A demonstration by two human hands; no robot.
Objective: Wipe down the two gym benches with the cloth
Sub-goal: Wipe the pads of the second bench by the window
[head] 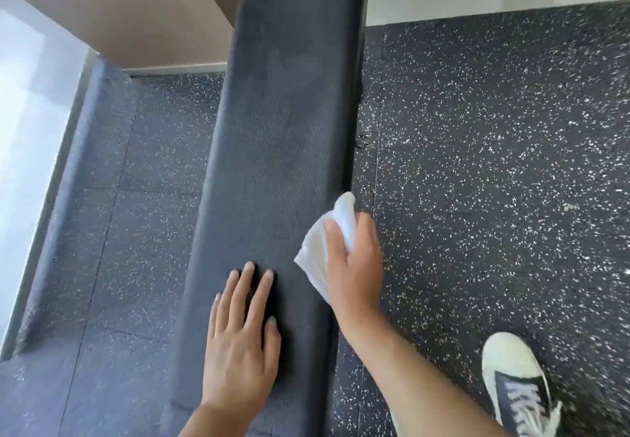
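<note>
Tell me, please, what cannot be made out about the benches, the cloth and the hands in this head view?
- Second bench: not in the head view at all.
- Bench: its legs are hidden under the pad; its far end is cut by the top edge.
- Cloth: partly covered by the right hand.
- Left hand: the thumb is tucked out of sight.
- Shoe: blurred, cut by the bottom edge.

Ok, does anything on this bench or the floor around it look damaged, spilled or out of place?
Nothing is plainly wrong. The bench pad shows faint dull smears on its far half, and small debris lies on the floor at a tile seam beside its right edge. No tears or spills show.
</note>
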